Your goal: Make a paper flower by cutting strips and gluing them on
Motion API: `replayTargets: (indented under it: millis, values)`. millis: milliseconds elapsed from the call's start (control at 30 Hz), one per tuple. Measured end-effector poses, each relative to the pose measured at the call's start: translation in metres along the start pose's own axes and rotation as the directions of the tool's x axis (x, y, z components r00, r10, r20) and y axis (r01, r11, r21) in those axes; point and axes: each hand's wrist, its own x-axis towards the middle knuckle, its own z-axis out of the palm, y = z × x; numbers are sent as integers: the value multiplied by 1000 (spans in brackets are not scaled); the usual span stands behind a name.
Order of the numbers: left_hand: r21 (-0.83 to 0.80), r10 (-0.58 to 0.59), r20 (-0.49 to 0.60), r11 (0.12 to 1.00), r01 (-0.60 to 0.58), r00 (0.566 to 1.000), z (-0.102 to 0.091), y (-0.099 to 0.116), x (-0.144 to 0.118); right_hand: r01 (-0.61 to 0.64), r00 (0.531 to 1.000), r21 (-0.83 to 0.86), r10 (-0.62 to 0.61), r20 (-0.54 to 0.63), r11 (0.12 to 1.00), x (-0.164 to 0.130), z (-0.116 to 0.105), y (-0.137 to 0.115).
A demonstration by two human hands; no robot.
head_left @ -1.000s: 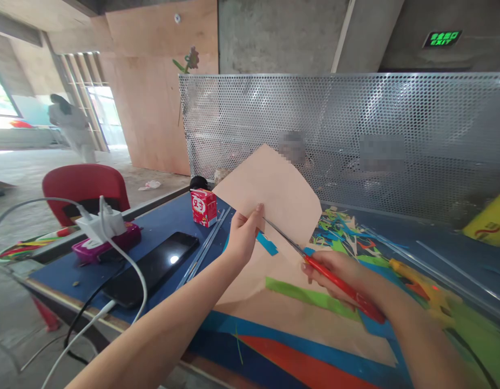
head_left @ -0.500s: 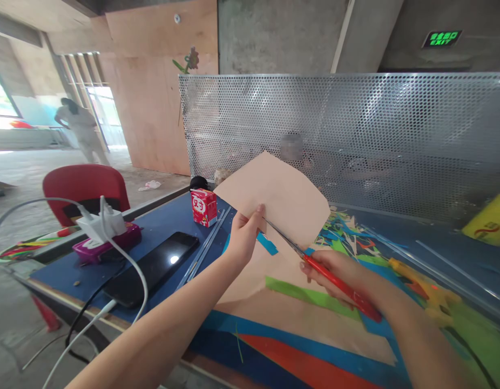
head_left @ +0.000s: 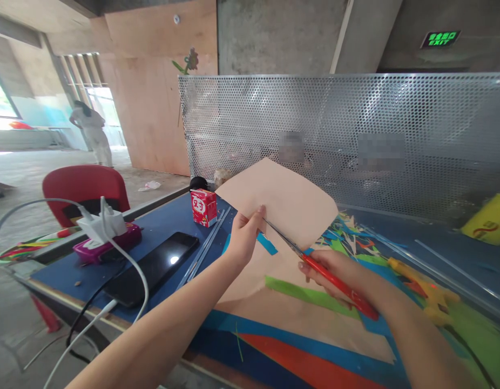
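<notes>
My left hand (head_left: 244, 237) pinches the near edge of a peach paper sheet (head_left: 282, 202), holding it up over the blue table (head_left: 164, 221). In my right hand (head_left: 335, 273) are red-handled scissors (head_left: 315, 265), their blades pointing up-left into the sheet close to my left thumb. Below the cut, the lower part of the peach sheet hangs onto the table, over green, blue and red paper.
A black phone (head_left: 153, 267), a white charger (head_left: 100, 227) on a purple case, a small red carton (head_left: 204, 207) and thin clear rods lie left. Coloured scraps and a yellow glue gun (head_left: 420, 286) lie right. A perforated metal screen (head_left: 355, 135) backs the table. A person walks far left.
The raised flap of the peach sheet has tipped down and to the right. The scissors have shifted slightly left along the cut. The person far left has walked right.
</notes>
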Motion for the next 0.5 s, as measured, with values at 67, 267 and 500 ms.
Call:
replayTargets:
  millis: [67, 267, 500]
  values:
    - [-62, -4, 10, 998, 5, 1000, -1, 4, 2, 30, 999, -46, -29, 18, 998, 0, -1, 0]
    - [-123, 43, -97, 991, -55, 994, -4, 11, 12, 32, 999, -40, -30, 39, 999, -1, -1, -1]
    - [-113, 57, -77, 991, -66, 995, -4, 7, 10, 23, 999, -53, -21, 29, 998, -2, 0, -3]
